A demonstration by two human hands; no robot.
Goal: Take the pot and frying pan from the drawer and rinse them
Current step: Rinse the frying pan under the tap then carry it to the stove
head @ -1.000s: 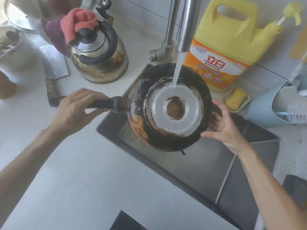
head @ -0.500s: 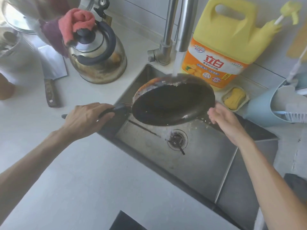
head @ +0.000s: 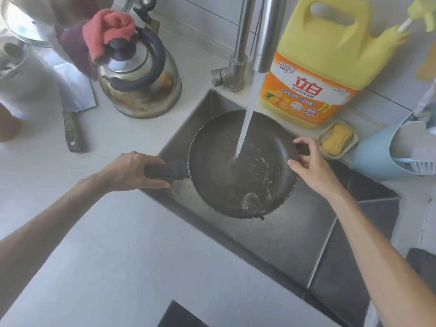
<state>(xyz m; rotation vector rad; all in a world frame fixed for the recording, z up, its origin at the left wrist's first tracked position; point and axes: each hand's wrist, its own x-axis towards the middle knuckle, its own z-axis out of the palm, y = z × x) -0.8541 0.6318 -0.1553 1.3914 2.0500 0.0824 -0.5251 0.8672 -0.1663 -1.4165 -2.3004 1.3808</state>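
A dark frying pan (head: 219,175) hangs over the steel sink (head: 295,244), face up, its inside wet. Water from the tap (head: 267,34) falls into the pan's middle and splashes. My left hand (head: 132,171) is wrapped around the pan's black handle at the sink's left edge. My right hand (head: 311,164) touches the pan's far right rim with thumb and fingertips. No pot is in view.
A steel kettle (head: 139,81) with a pink cloth on its lid stands left of the tap. A cleaver (head: 75,100) lies on the white counter. A yellow detergent jug (head: 323,60), a soap dish (head: 337,140) and a blue holder (head: 377,154) stand behind the sink.
The pan was bottom up under the stream, then turned over; now it faces up and water runs into it. My right hand stayed at its right rim.
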